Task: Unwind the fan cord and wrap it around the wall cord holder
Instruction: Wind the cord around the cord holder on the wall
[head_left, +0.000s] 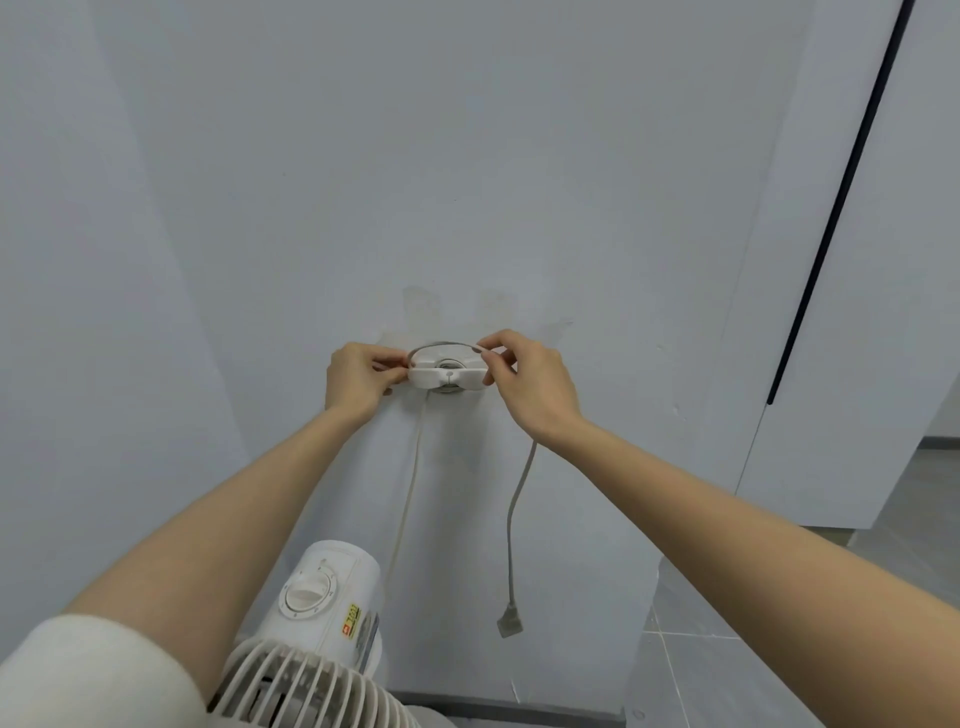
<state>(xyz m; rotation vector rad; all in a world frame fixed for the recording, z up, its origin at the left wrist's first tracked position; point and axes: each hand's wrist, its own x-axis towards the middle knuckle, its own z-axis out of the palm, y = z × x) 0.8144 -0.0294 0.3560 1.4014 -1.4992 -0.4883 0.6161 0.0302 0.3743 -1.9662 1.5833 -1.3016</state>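
A white cord holder (445, 370) is fixed to the grey wall. The white fan cord (517, 499) arches over the holder's top. My left hand (358, 382) pinches the cord at the holder's left end. My right hand (524, 387) pinches it at the right end. From the right hand the cord hangs down the wall and ends in a flat plug (508, 623). Another stretch of cord (408, 488) drops from under the holder toward the white fan (322, 618) at the bottom.
The fan's grille (306, 691) and dial knob (307, 595) are close below my left arm. A white cabinet panel with a dark vertical gap (836, 202) stands at the right. Grey floor tiles (727, 665) lie at lower right.
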